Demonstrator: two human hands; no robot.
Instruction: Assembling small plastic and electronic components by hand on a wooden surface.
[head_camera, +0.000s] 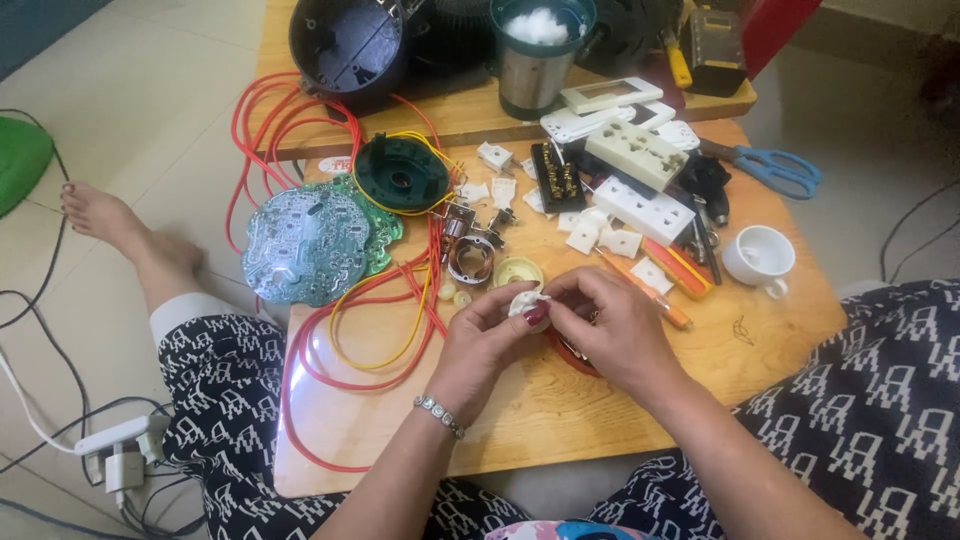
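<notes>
Head view: person seated on the floor at a low wooden counter (560, 420), both hands meeting just above its near middle; left hand (480, 345) and right hand (610, 335) pinch one small white round part (524, 303) between their fingertips, fingers closed on it from either side; the part is held just above the counter, in front of a red object mostly hidden under the right hand; silver bracelet (440, 415) on the left wrist.

Taking the white part as landmark: just behind it, a pale yellow plastic disc (517, 270) and a metal ring (468, 258); left of it, loops of red wire (340, 330) with yellow wire among them; further back and left, a round green circuit board (315, 240) and a dark green round housing (402, 172); behind and right, white socket strips (640, 205); right of it, a small white cup (758, 255); far back right, blue-handled scissors (775, 168); far behind, a steel cup holding white cotton (535, 50).
</notes>
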